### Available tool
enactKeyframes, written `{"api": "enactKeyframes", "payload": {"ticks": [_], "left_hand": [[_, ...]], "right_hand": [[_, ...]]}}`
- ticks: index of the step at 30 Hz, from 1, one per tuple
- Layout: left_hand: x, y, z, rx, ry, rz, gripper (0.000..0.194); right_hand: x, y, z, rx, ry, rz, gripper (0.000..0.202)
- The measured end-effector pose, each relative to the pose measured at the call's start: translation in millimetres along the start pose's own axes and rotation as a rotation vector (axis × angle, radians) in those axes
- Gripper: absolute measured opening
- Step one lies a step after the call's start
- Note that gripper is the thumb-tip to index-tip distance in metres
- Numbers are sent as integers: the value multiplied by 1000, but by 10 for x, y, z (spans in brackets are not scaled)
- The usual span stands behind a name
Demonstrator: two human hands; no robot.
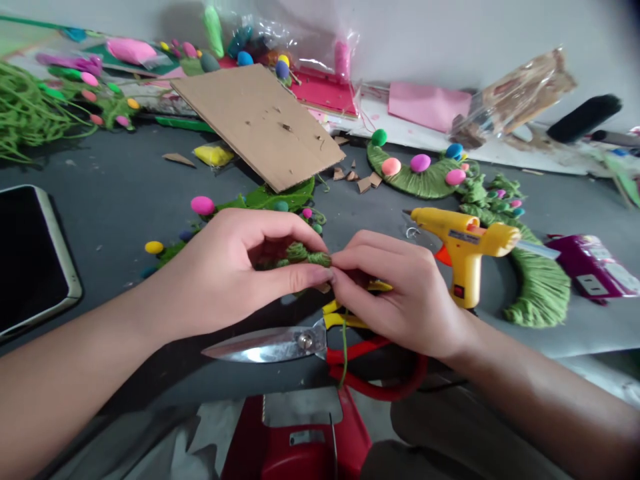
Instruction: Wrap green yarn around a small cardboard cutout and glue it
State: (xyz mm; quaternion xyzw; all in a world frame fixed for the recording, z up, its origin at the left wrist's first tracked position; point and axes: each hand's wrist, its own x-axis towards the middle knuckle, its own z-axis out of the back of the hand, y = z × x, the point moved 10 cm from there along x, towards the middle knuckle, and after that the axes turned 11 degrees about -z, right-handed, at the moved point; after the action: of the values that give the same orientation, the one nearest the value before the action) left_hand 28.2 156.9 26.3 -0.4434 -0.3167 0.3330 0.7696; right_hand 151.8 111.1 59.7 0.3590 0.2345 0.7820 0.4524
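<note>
My left hand is closed around a small piece wrapped in green yarn, its thumb pressed along the near side. At the right end of that piece, the thumb and fingers of my right hand pinch the yarn; their tips partly hide the grip. A loose yarn strand hangs below my right hand. Under both hands lie large scissors with red and yellow handles, partly covered by my right hand. Just beyond my left hand is a green wreath part with a pink ball.
A yellow glue gun stands right of my right hand, near a yarn-wrapped curved form. Cardboard lies behind the hands. A phone is at left, green yarn at back left, a purple packet at right.
</note>
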Motion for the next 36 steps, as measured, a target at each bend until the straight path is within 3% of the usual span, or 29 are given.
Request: {"api": "enactKeyframes", "payload": {"ticks": [8,21,26,31,36], "left_hand": [[-36,-106,12,157,8,-114,13],[-72,-372,31,398,38,-391,9],[-94,-430,79,421,-9,-474,4],[-64,-437,228,481,-102,-452,5],[-36,-437,323,558,-148,-458,6]], "right_hand": [[-46,32,34,-128,149,-130,14],[-180,54,70,-226,212,-347,13],[-306,-6,131,-208,272,-411,16],[-571,-95,73,-465,505,-426,25],[-640,-106,-44,-674,558,-437,26]]}}
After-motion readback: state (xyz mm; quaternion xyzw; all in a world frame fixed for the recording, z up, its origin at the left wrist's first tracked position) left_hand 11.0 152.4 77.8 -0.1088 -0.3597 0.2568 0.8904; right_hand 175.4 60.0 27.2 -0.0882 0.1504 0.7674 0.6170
